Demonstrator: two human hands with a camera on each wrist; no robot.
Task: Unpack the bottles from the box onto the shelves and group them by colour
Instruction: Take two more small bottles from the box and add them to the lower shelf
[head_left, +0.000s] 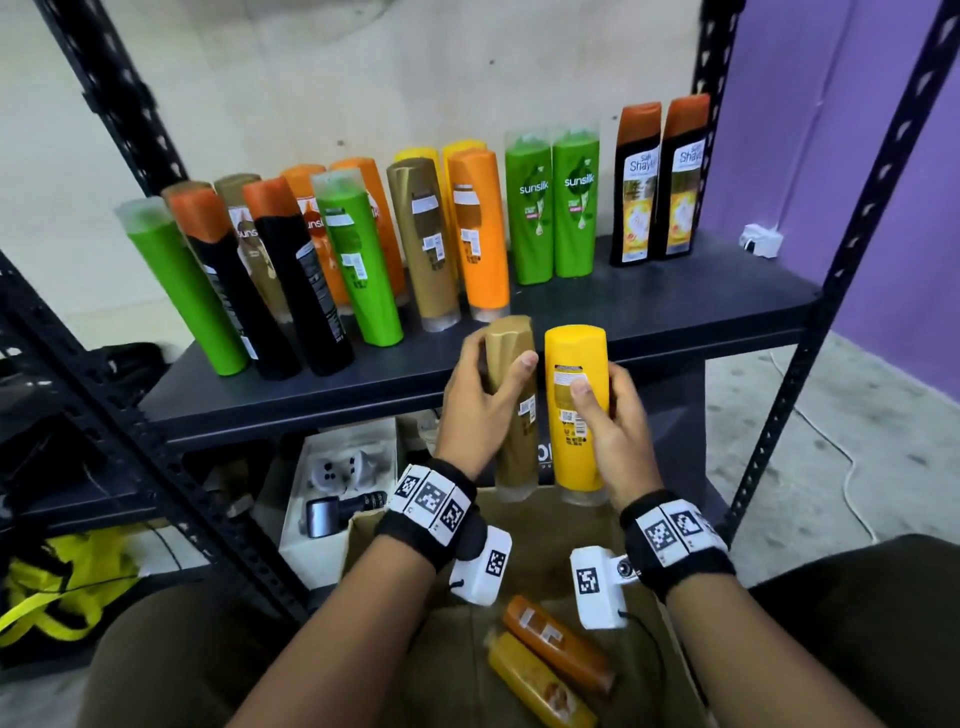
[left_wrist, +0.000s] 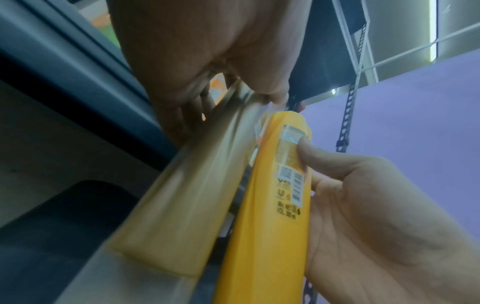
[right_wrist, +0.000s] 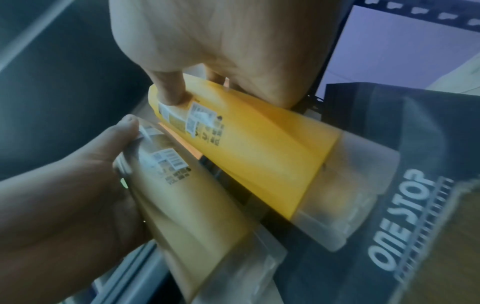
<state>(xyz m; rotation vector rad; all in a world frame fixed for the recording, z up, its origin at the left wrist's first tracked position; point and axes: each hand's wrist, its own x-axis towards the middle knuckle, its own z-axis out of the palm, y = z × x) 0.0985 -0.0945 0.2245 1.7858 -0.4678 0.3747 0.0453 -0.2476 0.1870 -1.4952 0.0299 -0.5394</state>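
two bottles (head_left: 550, 670) wait in the box (head_left: 670, 649) while left hand (head_left: 475, 410) grips the gold bottle (head_left: 511, 410) and right hand (head_left: 618, 436) the yellow bottle (head_left: 576, 410); crowding could topple shelf (head_left: 649, 306) rows.

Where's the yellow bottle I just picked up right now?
In the head view, the yellow bottle is upright in the right hand, in front of the shelf edge and above the box, right beside the gold bottle in the left hand.

Gold bottle (head_left: 511, 410), yellow bottle (head_left: 576, 410), seemingly orange-labelled.
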